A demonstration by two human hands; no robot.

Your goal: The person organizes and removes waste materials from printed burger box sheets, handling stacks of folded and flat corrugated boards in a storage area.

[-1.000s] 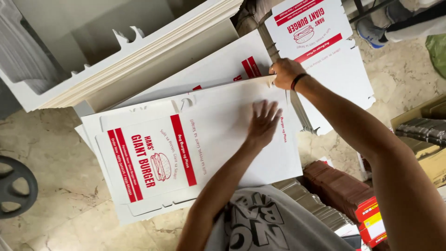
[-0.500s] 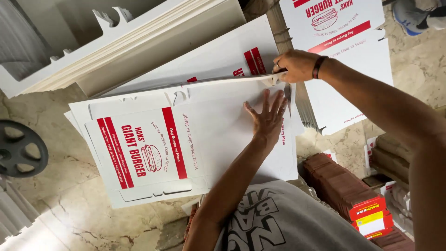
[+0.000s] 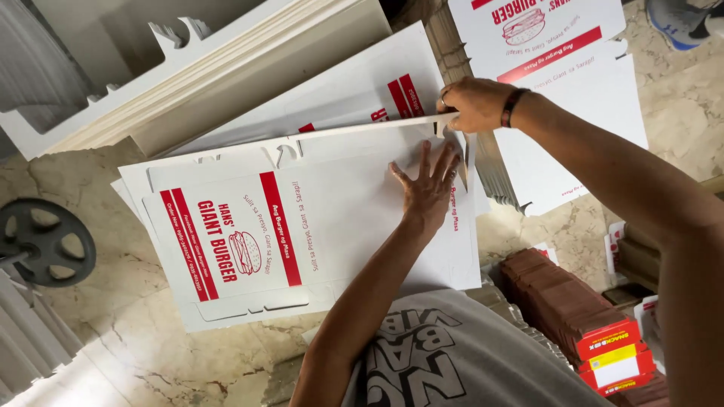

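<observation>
Flap [image 3: 362, 130] now raised higher; right hand [image 3: 473, 104] pinches its corner, left hand [image 3: 428, 187] flat, released, pinning the box blank [image 3: 332, 226] for folding.

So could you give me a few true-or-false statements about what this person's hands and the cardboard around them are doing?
1. The left hand lies flat, fingers spread, on the white box blank. True.
2. The right hand rests empty on the floor. False: it grips the raised edge of the blank's flap at its far side.
3. The blank carries red stripes and a small burger drawing. True.
4. The blank lies alone on the floor. False: it tops a pile of similar flat blanks, and a thick stack of plain boards lies beyond it.
5. A dark wheel lies on the stone floor to the left. True.
</observation>
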